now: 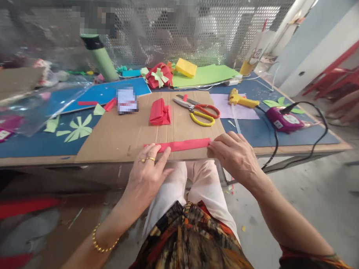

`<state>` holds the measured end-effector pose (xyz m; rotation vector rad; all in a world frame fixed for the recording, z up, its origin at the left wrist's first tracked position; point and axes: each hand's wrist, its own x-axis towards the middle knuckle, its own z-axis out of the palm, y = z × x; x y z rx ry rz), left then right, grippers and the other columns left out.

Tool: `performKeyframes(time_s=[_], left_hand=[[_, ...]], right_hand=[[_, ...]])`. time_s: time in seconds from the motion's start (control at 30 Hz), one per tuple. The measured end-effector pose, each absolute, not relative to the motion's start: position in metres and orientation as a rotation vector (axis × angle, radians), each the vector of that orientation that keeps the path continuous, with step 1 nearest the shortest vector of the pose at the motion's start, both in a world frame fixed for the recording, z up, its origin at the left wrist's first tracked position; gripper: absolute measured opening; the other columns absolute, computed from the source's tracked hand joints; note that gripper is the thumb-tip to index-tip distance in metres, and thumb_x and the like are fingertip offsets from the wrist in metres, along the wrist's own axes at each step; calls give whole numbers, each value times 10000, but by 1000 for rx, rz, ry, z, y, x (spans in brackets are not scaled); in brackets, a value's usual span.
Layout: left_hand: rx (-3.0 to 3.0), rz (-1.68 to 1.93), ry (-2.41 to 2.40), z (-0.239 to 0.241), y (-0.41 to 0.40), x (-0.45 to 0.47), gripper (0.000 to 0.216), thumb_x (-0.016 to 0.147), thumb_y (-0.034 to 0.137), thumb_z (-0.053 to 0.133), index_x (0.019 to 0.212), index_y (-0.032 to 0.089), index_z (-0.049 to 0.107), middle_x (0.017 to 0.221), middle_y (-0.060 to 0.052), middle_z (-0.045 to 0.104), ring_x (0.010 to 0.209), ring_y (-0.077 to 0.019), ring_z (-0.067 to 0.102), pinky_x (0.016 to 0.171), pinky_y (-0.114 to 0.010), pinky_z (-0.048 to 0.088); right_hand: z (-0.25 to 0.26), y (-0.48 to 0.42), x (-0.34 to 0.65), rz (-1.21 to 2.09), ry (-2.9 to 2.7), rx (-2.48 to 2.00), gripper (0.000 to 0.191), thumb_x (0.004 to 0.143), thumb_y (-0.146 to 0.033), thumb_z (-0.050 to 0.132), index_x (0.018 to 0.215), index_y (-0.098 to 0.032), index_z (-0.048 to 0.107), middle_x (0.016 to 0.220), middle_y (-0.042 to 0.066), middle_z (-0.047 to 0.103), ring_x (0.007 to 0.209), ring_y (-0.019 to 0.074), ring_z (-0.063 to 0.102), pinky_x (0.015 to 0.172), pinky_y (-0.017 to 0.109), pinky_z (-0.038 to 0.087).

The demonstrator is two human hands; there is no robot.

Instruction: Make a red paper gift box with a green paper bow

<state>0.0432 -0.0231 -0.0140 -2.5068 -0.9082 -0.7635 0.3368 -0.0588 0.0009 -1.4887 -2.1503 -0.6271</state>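
Observation:
A long red paper strip (187,144) lies flat along the near edge of a brown cardboard sheet (120,134). My left hand (147,170) presses down on the strip's left end with its fingers spread. The strip's right end is pinched under the fingertips of my right hand (234,154). A folded red paper piece (159,112) sits further back on the cardboard. Scissors with red and yellow handles (199,110) lie beside it to the right.
A yellow glue gun (241,99) and a purple device (283,120) with a black cable lie at the right. Green paper leaves (76,129), a red paper bow (158,75), green sheets (203,75) and a green bottle (101,55) are behind. Red chairs (345,75) stand far right.

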Motion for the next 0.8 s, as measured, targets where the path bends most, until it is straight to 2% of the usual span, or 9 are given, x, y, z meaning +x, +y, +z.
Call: performKeyframes(time_s=[0.17, 0.3, 0.43, 0.53, 0.67, 0.8], left_hand=[[-2496, -759, -829, -12, -16, 41, 482, 1044, 335, 670, 1426, 43, 639, 1294, -248, 669, 1252, -411, 679, 1066, -569, 612], [-2506, -767, -816, -11, -15, 42, 468, 1037, 326, 685, 1412, 50, 640, 1286, -250, 668, 1225, -412, 684, 1019, -570, 631], [-2573, -803, -839, -3, -13, 38, 350, 1046, 198, 654, 1379, 92, 656, 1269, -209, 678, 1205, -357, 694, 1042, -535, 630], [-2639, -844, -877, 3, -7, 31, 292, 1059, 119, 603, 1346, 111, 658, 1225, -167, 701, 1147, -298, 711, 1012, -474, 640], [-2654, -857, -917, 7, 1, 22, 221, 1065, 125, 602, 1273, 116, 678, 1144, -129, 722, 1049, -265, 717, 941, -433, 639], [-2687, -838, -896, 14, 7, 21, 165, 1050, 139, 638, 1189, 104, 720, 1052, -107, 720, 974, -251, 685, 868, -413, 610]], right_hand=[[18, -75, 343, -856, -1918, -1488, 217, 1072, -178, 618, 882, -226, 711, 807, 36, 711, 765, 199, 519, 726, 367, 372], [25, -67, 320, -665, -2203, -1366, 250, 1093, -119, 535, 966, -205, 732, 897, 54, 738, 813, 206, 533, 754, 368, 399], [23, -56, 305, -534, -2409, -1367, 256, 1085, -108, 524, 958, -154, 742, 921, 103, 704, 841, 230, 518, 741, 368, 409], [24, -53, 302, -560, -2449, -1404, 270, 1063, -71, 519, 921, -144, 737, 899, 119, 684, 828, 243, 495, 713, 365, 400], [26, -53, 302, -689, -2452, -1300, 305, 1034, -16, 518, 830, -140, 709, 796, 98, 648, 755, 230, 470, 693, 371, 394], [23, -52, 303, -681, -2413, -1293, 329, 1051, -32, 518, 798, -156, 689, 786, 84, 646, 742, 223, 476, 693, 365, 405]])
